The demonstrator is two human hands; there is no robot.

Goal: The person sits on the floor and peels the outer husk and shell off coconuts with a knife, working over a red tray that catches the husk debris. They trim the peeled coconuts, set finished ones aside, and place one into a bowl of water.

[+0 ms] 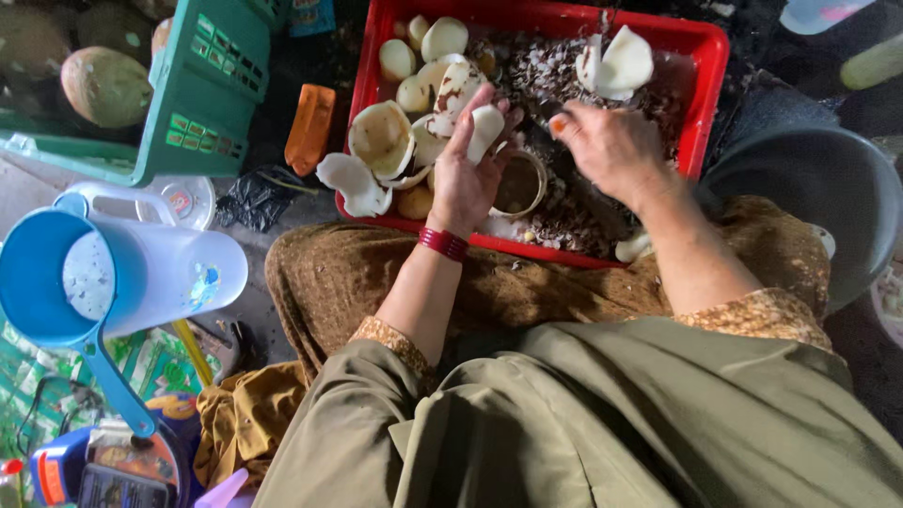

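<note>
My left hand [464,179] holds a white piece of coconut flesh [485,130] over a red plastic tray [698,56]. A red bangle sits on that wrist. My right hand [611,146] is closed on a small dark tool with an orange tip [559,123], right beside the white piece. The tray holds several peeled coconut pieces [414,75], curved white shell-shaped pieces [616,61] and a heap of brown peelings [541,71]. A round coconut shell half [519,183] lies under my hands.
A green plastic crate [202,89] with whole coconuts [105,87] stands at the upper left. A clear jug with a blue strainer [89,277] lies at the left. A grey basin [828,202] sits at the right. An orange object [309,127] lies beside the tray.
</note>
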